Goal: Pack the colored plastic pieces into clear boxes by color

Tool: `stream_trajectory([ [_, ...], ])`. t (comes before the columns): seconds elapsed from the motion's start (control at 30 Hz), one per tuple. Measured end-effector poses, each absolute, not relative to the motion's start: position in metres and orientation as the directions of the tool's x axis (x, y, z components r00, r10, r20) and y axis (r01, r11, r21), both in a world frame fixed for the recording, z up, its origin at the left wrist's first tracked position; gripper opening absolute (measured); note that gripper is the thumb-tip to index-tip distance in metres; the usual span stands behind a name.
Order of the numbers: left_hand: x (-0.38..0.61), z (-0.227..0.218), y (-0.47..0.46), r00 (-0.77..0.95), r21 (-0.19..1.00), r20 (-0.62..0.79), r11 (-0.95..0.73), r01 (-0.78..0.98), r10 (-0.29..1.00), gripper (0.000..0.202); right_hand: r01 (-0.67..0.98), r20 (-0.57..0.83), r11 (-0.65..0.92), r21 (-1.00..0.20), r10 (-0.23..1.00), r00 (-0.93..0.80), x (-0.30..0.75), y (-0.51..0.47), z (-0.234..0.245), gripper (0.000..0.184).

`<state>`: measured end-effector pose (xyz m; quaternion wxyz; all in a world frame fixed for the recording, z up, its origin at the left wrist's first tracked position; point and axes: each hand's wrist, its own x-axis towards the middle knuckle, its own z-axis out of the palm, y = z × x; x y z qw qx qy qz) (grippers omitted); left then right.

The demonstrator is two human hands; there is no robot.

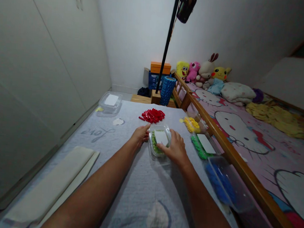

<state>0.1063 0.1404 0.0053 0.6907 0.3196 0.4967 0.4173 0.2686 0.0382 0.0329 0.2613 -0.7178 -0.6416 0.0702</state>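
Observation:
In the middle of the cloth-covered table is a clear plastic box (154, 151) holding light green pieces, with a white label (161, 138) on its lid. My left hand (140, 135) grips its left side, fingers against the wall. From the right, my right hand (175, 148) holds the box, with the thumb over the lid and the fingers along the far right edge. Just beyond lies a loose pile of shiny red pieces (153, 115). The fingertips of my left hand are partly hidden by the box.
Along the right edge stand clear boxes of yellow pieces (192, 124), green pieces (199, 148) and blue pieces (219, 184), beside the wooden bed rail (226, 151). Another clear box (110, 107) with a white label is at the far left. A folded cream cloth (53, 183) lies front left.

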Motion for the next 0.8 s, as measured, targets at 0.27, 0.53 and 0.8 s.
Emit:
stream_trajectory([
  [0.27,0.082,0.012,0.112,0.084,0.867,-0.428,0.435,-0.242,0.900,0.019,0.969,0.220,-0.077,-0.235,0.967,0.130,0.233,0.015,0.027,0.077],
  [0.53,0.071,-0.006,0.092,0.004,0.949,-0.285,0.283,-0.142,0.958,0.031,0.972,0.221,-0.163,-0.167,0.955,0.198,0.264,0.035,0.025,0.058],
  [0.8,0.072,-0.017,0.082,0.014,0.993,0.017,-0.018,0.116,1.000,0.024,0.976,0.241,-0.193,-0.097,0.947,0.211,0.302,0.093,0.025,0.056],
])
